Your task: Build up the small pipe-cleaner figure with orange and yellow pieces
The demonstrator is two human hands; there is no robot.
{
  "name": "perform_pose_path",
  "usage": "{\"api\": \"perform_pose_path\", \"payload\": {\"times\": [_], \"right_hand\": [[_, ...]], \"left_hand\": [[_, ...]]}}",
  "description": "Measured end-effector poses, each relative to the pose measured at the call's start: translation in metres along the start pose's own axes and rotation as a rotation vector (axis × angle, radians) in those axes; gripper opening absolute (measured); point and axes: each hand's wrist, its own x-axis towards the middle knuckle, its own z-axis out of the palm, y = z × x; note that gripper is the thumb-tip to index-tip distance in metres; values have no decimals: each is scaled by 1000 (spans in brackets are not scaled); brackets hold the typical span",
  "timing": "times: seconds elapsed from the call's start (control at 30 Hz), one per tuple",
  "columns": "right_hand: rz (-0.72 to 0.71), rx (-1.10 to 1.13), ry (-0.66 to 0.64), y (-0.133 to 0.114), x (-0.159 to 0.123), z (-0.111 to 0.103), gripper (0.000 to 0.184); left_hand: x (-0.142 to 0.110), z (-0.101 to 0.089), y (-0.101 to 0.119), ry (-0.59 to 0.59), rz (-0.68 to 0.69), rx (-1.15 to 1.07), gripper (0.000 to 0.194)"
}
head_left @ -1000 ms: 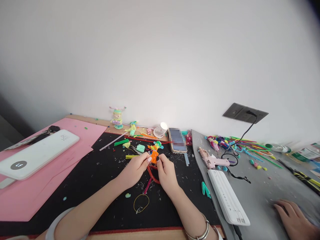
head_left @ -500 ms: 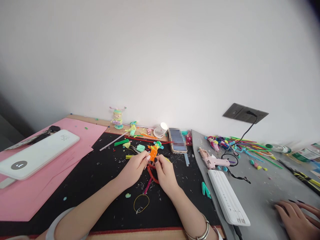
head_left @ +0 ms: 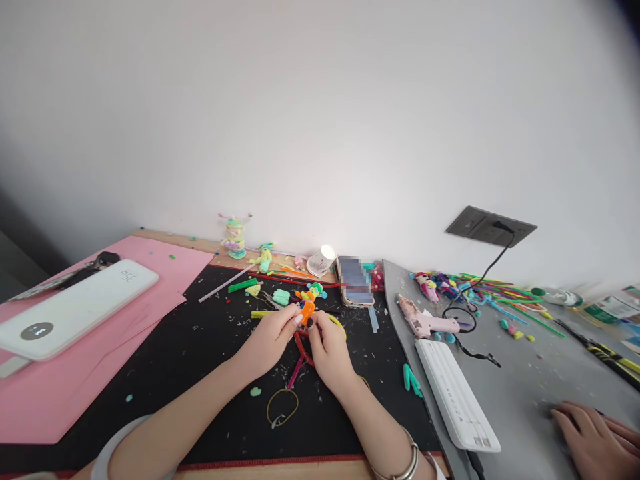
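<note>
Pinching the doll (head_left: 307,312) narrowly at centre frame, the left hand (head_left: 273,340) and right hand (head_left: 331,353) seem mid-adjustment, with 1 yellow loop (head_left: 341,325) now showing more.

Open black mat (head_left: 200,393) left of forearms, white power bank (head_left: 455,397) blocking right

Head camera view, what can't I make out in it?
All in the head view:
- Orange piece: lower end hidden by the left hand and right hand.
- Phone: screen content masked by blurry blocks.
- Other person's hand: partly cut off by the picture's edge.
- Paper cup: print too small to read.
</note>
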Motion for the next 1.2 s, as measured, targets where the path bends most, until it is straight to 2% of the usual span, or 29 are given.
{"api": "perform_pose_path", "payload": {"times": [0.77, 0.87, 1.2], "right_hand": [[4, 10, -9, -3, 1, -1, 18], [16, 36, 15, -4, 2, -3, 18], [108, 7, 53, 2, 2, -6, 20]], "left_hand": [[2, 0, 0, 1, 3, 28, 29], [2, -3, -1, 46, -8, 46, 29], [8, -18, -14, 330, -39, 176, 24]]}}
